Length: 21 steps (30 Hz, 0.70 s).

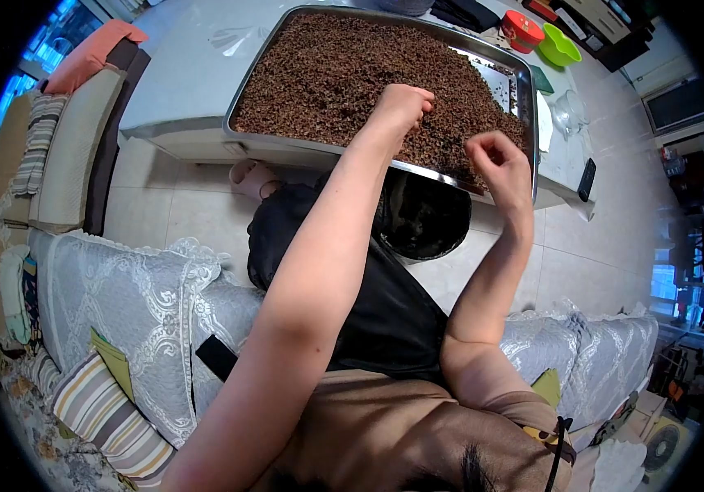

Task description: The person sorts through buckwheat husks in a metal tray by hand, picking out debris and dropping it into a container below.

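A large metal tray [233, 107] on the table holds a thick layer of small reddish-brown dried pieces [327, 74]. Over the middle of this layer is my left hand [403, 107], its fingers curled together; whatever they pinch is too small to make out. My right hand [499, 157] hovers above the tray's near right part, thumb and forefinger bent toward each other in a ring, with anything between the tips too small to see. Bare metal shows at the tray's right end. Below the tray's near edge stands a bin lined with a black bag [426, 217].
On the white table [179, 82] are a red round box [522, 31], a green bowl [559, 45], a clear plastic container [569, 113] and a black remote [587, 180]. A lace-covered sofa [122, 287] is behind. A pink slipper [252, 179] lies under the table.
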### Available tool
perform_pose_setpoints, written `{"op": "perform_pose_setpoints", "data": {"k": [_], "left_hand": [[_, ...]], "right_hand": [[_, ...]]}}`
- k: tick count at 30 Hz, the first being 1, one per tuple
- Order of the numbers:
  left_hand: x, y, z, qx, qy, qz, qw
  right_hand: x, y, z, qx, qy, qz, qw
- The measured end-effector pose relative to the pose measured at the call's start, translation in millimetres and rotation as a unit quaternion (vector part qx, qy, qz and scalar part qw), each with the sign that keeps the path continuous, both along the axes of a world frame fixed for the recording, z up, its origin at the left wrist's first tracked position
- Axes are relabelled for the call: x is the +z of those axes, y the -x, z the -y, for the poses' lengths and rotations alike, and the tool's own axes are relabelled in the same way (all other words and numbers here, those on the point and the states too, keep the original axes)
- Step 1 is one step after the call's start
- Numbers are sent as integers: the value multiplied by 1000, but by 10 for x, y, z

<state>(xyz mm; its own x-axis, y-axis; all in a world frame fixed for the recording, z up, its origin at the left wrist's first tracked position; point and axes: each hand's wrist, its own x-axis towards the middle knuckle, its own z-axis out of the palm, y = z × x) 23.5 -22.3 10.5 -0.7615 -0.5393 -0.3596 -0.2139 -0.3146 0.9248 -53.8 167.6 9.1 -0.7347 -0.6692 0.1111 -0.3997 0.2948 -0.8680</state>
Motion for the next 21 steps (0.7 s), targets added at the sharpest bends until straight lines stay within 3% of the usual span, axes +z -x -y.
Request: {"op": "perform_pose_setpoints", "data": {"k": [3, 6, 10, 14, 16, 19, 21], "left_hand": [[14, -1, 2, 35, 22, -25, 999], [-3, 12, -16, 66, 28, -57, 996], [-10, 19, -8, 109, 3, -98, 989], [-102, 79, 8, 121, 11, -115, 986], [-141, 83, 11, 122, 32, -107, 986], [-130, 48, 22, 92, 156, -42, 983], [-154, 63, 58, 99, 163, -40, 981]], "right_hand": [[97, -46, -183, 150, -112, 62, 980], [192, -133, -225, 134, -235, -28, 962], [48, -82, 19, -2, -128, -94, 987], [-312, -5, 449, -80, -19, -314, 946], [-457, 16, 626, -87, 14, -361, 928], [-531, -8, 704, -91, -51, -358, 928], [-513, -30, 666, -101, -80, -350, 928]]}}
